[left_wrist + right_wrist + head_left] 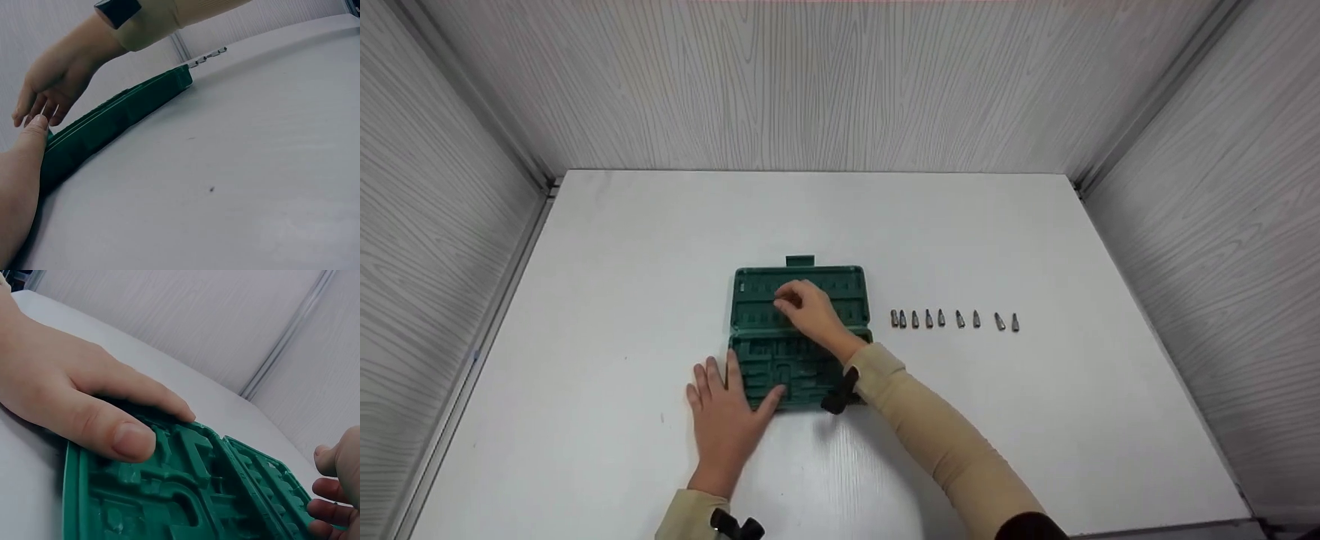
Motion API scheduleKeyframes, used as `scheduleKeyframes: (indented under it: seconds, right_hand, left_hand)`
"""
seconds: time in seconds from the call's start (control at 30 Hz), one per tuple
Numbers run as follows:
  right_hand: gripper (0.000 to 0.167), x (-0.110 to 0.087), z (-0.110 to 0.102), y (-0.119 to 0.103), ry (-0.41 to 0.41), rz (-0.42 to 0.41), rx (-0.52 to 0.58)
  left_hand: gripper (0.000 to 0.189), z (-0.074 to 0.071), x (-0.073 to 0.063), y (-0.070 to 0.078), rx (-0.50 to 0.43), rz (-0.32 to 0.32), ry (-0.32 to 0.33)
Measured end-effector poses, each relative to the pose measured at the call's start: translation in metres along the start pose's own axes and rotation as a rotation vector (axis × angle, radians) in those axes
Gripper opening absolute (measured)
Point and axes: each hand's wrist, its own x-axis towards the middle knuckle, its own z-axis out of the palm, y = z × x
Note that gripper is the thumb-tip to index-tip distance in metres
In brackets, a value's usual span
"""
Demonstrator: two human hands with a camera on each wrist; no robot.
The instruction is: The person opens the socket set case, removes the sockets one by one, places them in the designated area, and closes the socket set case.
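Note:
A green plastic case [802, 405] lies opened out on the white table, its lid [840, 274] folded back to the far side. One small pale piece [742, 286] sits in the lid's upper left slot. My left hand [727, 420] rests at the case's near left corner, fingers spread, thumb over the front rim. Above the lid hovers my right hand [810, 309] with its fingers bent; whether anything is between the fingertips is too small to tell. To the right of the case, several metal screwdriver bits [928, 319] lie in a row.
White wood-grain panels [810, 82] enclose the table [607, 262] at the back and sides. Each sleeve cuff carries a black wrist camera, such as the right one [840, 391]. A lid latch [800, 260] sticks out toward the back.

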Motion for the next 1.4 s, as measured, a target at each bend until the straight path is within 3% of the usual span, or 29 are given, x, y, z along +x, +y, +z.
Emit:
scheduleKeyframes:
  seconds: [0.37,0.6,0.77,1.03,1.23,1.4]
  right_hand:
    - [0.024,0.032,0.032,-0.008,-0.012,0.05,-0.087]
    - [0.022,0.042,0.044,-0.01,0.039,0.071,-0.023]
    - [0.023,0.045,0.051,-0.007,0.023,0.066,-0.036]
    - [0.021,0.046,0.062,-0.008,0.044,0.081,-0.111]
    - [0.021,0.049,0.065,-0.011,0.079,0.163,-0.212]
    - [0.028,0.055,0.066,-0.017,0.07,0.224,-0.286]
  left_hand:
    - [0.102,-0.002,-0.001,0.0,0.013,-0.004,-0.003]
    - [0.098,0.0,-0.003,0.002,0.006,-0.004,-0.041]
    - [0.098,0.001,-0.005,0.002,0.009,-0.013,-0.045]
    - [0.102,-0.001,-0.006,0.0,0.002,-0.028,-0.047]
    - [0.104,0.001,-0.007,0.002,-0.014,-0.045,-0.06]
    - [0.102,0.002,-0.006,0.001,-0.01,-0.034,-0.025]
